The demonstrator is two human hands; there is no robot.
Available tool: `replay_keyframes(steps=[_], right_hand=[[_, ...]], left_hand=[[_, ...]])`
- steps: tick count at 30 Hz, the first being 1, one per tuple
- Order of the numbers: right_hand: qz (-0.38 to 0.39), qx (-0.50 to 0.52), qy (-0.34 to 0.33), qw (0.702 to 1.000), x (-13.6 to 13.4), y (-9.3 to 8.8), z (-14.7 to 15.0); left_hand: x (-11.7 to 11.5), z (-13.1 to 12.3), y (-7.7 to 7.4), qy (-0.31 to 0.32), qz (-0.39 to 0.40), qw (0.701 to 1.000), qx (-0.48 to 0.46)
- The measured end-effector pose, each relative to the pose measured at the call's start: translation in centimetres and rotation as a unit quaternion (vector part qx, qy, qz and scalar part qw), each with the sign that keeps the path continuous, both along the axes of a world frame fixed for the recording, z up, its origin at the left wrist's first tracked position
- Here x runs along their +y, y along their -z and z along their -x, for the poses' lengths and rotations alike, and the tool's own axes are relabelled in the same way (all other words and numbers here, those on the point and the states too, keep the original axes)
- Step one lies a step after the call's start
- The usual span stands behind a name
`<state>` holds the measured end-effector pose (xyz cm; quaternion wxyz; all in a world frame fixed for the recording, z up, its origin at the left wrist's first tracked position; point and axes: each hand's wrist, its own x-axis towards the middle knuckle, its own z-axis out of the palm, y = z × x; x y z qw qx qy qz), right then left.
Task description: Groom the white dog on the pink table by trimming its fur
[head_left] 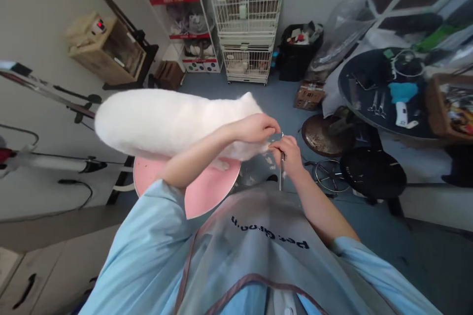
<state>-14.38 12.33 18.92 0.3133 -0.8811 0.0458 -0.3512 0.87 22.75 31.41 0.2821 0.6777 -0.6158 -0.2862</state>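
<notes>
A white furry animal (158, 118), a cat or small dog, stands on a pink round table (207, 192), with one pointed ear up and its head to the right. Its face is mostly hidden behind my left hand (258, 128). That hand's fingers are pinched together beside the muzzle; what they hold, if anything, I cannot make out. My right hand (288, 155) is closed around slim metal scissors (282, 177), whose long shaft points down toward my apron. Both hands nearly meet just past the animal's muzzle.
A dark round table (364, 71) at right carries scissors (377, 104), a blue-and-white tool (402, 103) and a box (438, 108). Black stool (373, 172) stands below it. White cages (247, 15) and a full bin (299, 54) line the back. Dryer equipment (55, 162) is left.
</notes>
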Motion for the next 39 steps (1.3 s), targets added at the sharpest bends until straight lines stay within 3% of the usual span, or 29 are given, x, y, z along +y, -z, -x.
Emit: replay_keyframes(steps=[3, 7, 11, 15, 17, 19, 22, 24, 26, 30, 35, 39], right_hand=[[0.003, -0.016, 0.001, 1.0, -0.5, -0.9, -0.9], [-0.005, -0.024, -0.014, 1.0, -0.4, -1.5, -1.6], [-0.041, -0.011, -0.004, 0.999, 0.3, -1.6, -1.9], [-0.156, 0.026, 0.047, 0.986, 1.3, -1.1, -2.2], [-0.294, 0.061, 0.092, 0.949, 2.2, -0.3, -2.3], [-0.439, 0.105, 0.1, 0.887, 3.4, 0.7, -1.9], [-0.551, 0.159, -0.001, 0.819, 5.4, 2.0, -0.8], [-0.546, 0.183, -0.072, 0.815, 6.5, 2.4, 0.2], [-0.489, 0.209, -0.1, 0.841, 7.0, 2.3, 0.8], [-0.338, 0.252, -0.092, 0.902, 6.6, 1.2, 0.7], [-0.256, 0.26, -0.106, 0.925, 6.2, -0.1, 0.0], [-0.247, 0.263, -0.086, 0.929, 6.4, -1.2, 0.3]], left_hand=[[-4.6, -2.3, -1.0, 0.179, -0.189, 0.966, -0.003], [-6.3, -3.6, -0.1, 0.232, -0.32, 0.917, 0.045], [-6.4, -4.4, 0.9, 0.236, -0.349, 0.901, 0.101], [-6.2, -5.1, 1.2, 0.226, -0.29, 0.929, 0.053], [-5.8, -5.4, 1.4, 0.209, -0.246, 0.946, 0.028], [-5.0, -5.6, 1.4, 0.189, -0.209, 0.959, 0.009], [-3.5, -5.9, 1.2, 0.147, -0.159, 0.976, -0.01], [-2.3, -5.9, 1.0, 0.112, -0.137, 0.984, -0.014], [-1.3, -5.8, 0.7, 0.076, -0.125, 0.989, -0.018], [0.2, -5.5, 0.4, 0.009, -0.102, 0.995, -0.012], [1.0, -5.4, -0.8, -0.034, -0.078, 0.996, -0.012], [1.2, -5.1, -2.5, -0.054, -0.057, 0.997, -0.017]])
